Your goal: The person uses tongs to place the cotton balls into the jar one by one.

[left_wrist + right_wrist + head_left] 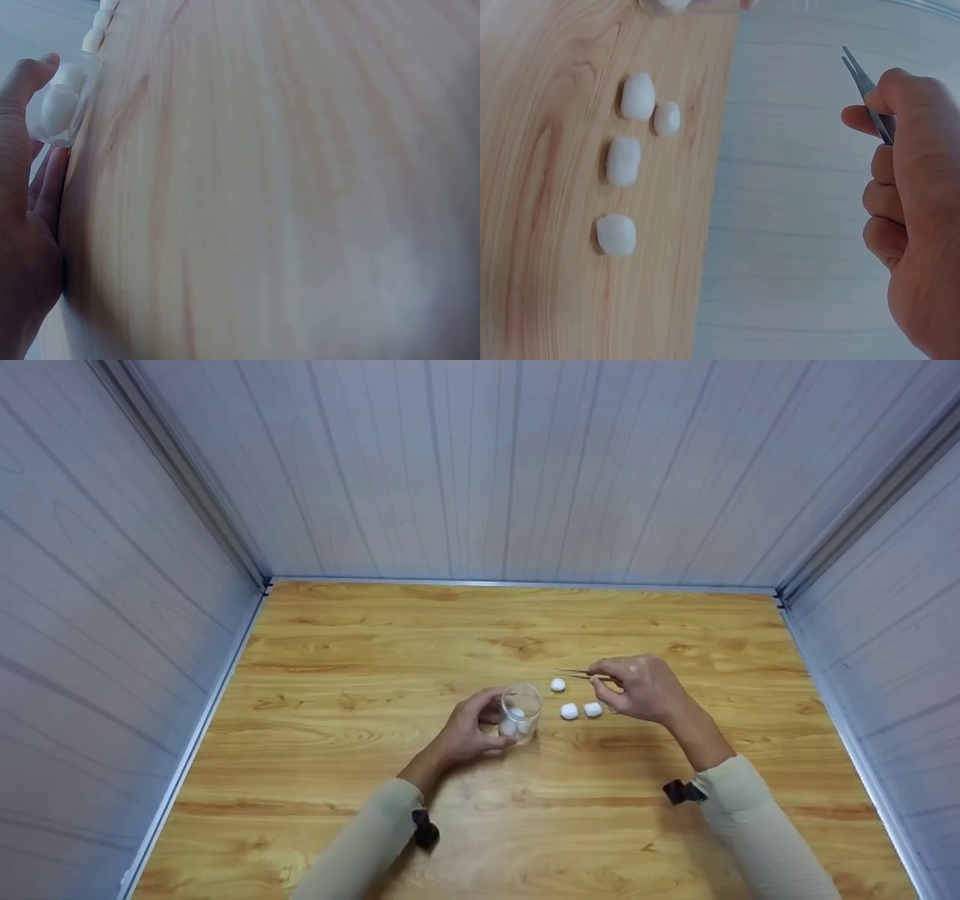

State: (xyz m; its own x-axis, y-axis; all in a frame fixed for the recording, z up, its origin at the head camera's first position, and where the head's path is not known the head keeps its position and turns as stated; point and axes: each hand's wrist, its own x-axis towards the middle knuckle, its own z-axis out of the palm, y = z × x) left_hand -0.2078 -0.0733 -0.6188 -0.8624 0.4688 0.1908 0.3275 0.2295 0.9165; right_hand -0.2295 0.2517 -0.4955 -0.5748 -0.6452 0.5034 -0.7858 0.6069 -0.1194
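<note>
1. Four loose white cotton balls [622, 160] lie on the wooden table [352, 645] to the right of the glass [530, 712]; the head view shows only three, so one is probably hidden by the right hand [645, 690]. More white balls sit inside the glass.
2. Picking up a loose ball seems to be the step in hand. The tweezers [862, 81] carry nothing and their tips stand slightly apart, raised above the wood; judging by the head view, the ball nearest the tips is the easiest choice.
3. Best to lower the parted tips astride the ball's middle, then squeeze just enough to dent it; a grip on the outer fluff could slip.
4. Right hand: thumb and forefinger pinch the tweezers, the other fingers curl in towards the palm, and the tips point left, towards the glass side.
5. Left hand [469, 731]: thumb and fingers wrap the glass from its left, leaving the mouth uncovered. Holding it steady there should make a drop straight through the rim simple.
</note>
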